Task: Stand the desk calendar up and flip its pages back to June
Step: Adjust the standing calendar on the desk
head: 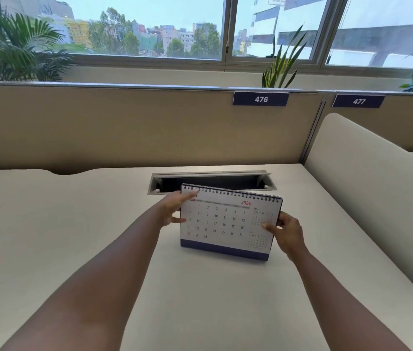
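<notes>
Calendar: white spiral-bound desk calendar with a dark blue bottom band (225, 224) stands upright on the pale beige desk top (99, 224), just in front of the open cable trough in the desk (210, 182); its top edge is tilted, higher at your left.
Writing on page: "2026" in red at upper right; date grid runs 1 to 30; small side panels read "MAY" and, less clearly, "JUL".
Month title: top-left corner of the page is covered by your fingers, so only a blurred letter or so shows.
Partition tags: dark blue number plates read "476" (260, 99) and "477" (358, 101).
Left hand: your left hand (175, 210) grips the calendar's left edge, fingertips at the top corner by the wire binding, thumb on the page face.
Right hand: your right hand (287, 233) holds the right edge, thumb lying across the small side panels, fingers curled behind.
Hidden: rear stand of the calendar is out of sight.
</notes>
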`<act>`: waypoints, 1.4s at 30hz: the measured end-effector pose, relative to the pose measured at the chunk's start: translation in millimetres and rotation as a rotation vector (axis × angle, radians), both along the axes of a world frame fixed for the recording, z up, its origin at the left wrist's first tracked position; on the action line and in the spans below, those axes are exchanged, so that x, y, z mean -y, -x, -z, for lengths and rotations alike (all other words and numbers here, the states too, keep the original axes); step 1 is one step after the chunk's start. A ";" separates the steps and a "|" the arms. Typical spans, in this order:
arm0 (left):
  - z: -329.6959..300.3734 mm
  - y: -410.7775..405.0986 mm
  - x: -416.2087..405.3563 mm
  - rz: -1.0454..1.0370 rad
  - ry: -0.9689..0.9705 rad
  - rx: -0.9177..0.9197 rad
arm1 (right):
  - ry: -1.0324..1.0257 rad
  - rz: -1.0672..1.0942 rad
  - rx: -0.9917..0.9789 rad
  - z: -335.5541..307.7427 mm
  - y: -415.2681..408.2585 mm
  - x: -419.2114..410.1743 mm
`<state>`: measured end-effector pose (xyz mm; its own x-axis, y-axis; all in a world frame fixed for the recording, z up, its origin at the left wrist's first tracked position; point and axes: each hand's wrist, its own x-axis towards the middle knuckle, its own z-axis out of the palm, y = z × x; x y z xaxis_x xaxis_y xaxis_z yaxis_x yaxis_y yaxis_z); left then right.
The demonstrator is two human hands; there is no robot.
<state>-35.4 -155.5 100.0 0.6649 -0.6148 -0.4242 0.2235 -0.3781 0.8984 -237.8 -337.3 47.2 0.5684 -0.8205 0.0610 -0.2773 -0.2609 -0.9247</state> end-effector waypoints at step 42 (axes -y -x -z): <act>105.2 -12.1 60.7 0.351 -0.253 0.011 | -0.158 -0.072 -0.201 65.8 8.3 62.4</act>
